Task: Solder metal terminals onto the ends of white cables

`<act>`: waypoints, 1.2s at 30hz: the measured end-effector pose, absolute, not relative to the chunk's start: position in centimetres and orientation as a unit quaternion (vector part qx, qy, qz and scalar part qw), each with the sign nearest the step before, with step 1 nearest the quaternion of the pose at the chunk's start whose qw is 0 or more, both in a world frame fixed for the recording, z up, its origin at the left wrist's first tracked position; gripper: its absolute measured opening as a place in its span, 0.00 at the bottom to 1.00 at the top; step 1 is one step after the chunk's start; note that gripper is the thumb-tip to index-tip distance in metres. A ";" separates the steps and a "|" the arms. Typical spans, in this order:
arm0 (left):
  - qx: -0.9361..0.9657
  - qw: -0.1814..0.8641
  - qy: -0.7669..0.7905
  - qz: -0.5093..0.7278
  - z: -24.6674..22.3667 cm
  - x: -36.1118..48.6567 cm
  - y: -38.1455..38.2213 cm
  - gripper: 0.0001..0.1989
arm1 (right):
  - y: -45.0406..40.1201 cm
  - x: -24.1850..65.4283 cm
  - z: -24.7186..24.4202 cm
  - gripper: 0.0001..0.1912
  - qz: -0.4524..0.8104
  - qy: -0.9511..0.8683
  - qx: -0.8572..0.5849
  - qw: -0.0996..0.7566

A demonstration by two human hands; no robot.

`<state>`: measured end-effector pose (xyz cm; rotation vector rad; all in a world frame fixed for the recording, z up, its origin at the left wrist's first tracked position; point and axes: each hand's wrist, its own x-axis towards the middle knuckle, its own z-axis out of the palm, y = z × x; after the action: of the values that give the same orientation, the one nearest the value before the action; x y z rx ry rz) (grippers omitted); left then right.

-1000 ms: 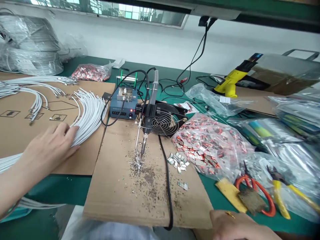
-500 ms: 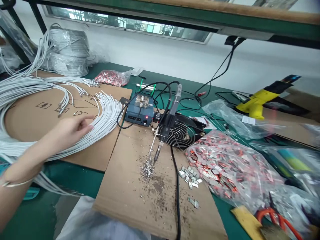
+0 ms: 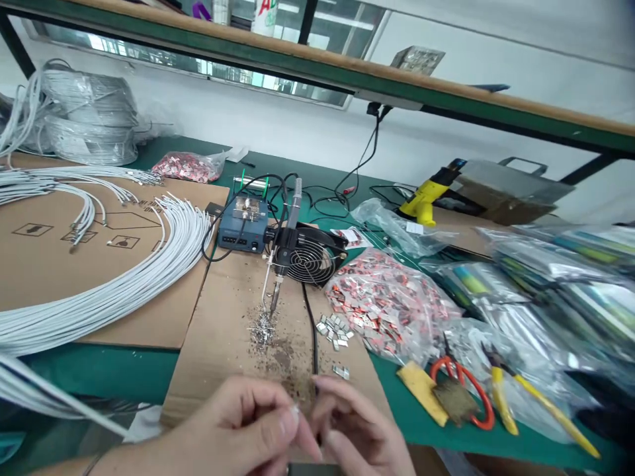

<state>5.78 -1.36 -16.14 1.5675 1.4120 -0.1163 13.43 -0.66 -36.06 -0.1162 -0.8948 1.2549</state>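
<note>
At the bottom centre, my left hand (image 3: 243,426) is closed in a pinch, a tiny white tip showing between thumb and forefinger. A single white cable (image 3: 94,416) runs from the left towards this hand and passes out of sight behind it. My right hand (image 3: 364,430) is right beside it, fingers loosely curled, thumb apart from the forefinger, and nothing visible in it. Beyond both hands, a soldering iron (image 3: 285,254) stands in its holder, tip down over a pile of metallic bits (image 3: 262,328). Small metal pieces (image 3: 335,330) lie to its right.
A bundle of white cables (image 3: 163,271) curves over cardboard at left. Behind the iron are a blue soldering station (image 3: 241,235) and a round fan (image 3: 312,261). Rightward lie a bag of red-and-silver parts (image 3: 391,301), orange-handled scissors (image 3: 483,403), yellow-handled pliers (image 3: 550,410) and a yellow heat gun (image 3: 429,195).
My left hand has moved from over the cable bundle to the bottom centre and is now pinching. My right hand has come into view. The view has swung to the right.
</note>
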 end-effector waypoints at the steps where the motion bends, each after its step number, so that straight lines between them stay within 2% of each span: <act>1: 0.626 0.496 0.602 -0.022 -16.9 5.2 -1.5 0.24 | -0.6 13.1 -35.2 0.16 0.560 -0.404 -0.054 0.722; 4: 0.588 0.477 0.652 0.033 -17.9 3.3 -2.1 0.25 | -0.6 12.7 -33.2 0.09 0.550 -0.419 -0.057 0.720; 7: 0.568 0.445 0.692 0.021 -17.9 2.2 -2.6 0.23 | -0.5 12.8 -32.0 0.06 0.543 -0.450 -0.062 0.707; 10: 0.611 0.362 0.704 -0.004 -17.7 2.0 -2.7 0.20 | -0.5 12.6 -31.7 0.06 0.516 -0.463 -0.074 0.717; 13: 0.695 0.272 0.665 0.005 -17.6 2.3 -2.8 0.18 | -0.7 11.2 -31.7 0.08 0.532 -0.390 -0.058 0.750; 15: 0.675 0.293 0.675 0.058 -17.7 2.7 -2.9 0.21 | -1.1 9.5 -31.5 0.11 0.589 -0.278 0.005 0.759; 18: 0.579 0.385 0.705 0.142 -18.1 3.1 -3.3 0.27 | -1.9 6.9 -30.5 0.16 0.656 -0.095 0.142 0.735; 22: 0.570 0.420 0.684 0.175 -18.3 3.0 -3.5 0.26 | -2.7 6.1 -28.9 0.16 0.685 -0.036 0.077 0.723; 25: 0.577 0.375 0.694 0.212 -18.0 2.8 -3.6 0.24 | -2.3 7.2 -28.7 0.12 0.652 -0.088 0.054 0.751; 28: 0.597 0.372 0.683 0.198 -17.6 2.5 -3.6 0.23 | -1.4 8.9 -29.5 0.04 0.576 -0.240 0.015 0.782; 32: 0.637 0.366 0.674 0.075 -16.8 2.0 -3.4 0.23 | -0.6 11.4 -30.8 0.03 0.520 -0.408 -0.060 0.748; 36: 0.699 0.281 0.655 -0.059 -15.9 2.2 -3.2 0.21 | -0.5 13.2 -31.2 0.03 0.498 -0.518 -0.088 0.690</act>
<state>2.17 -3.21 -15.88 1.8734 1.7545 -0.1592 13.15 -0.51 -31.24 -0.1963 -1.1589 1.1127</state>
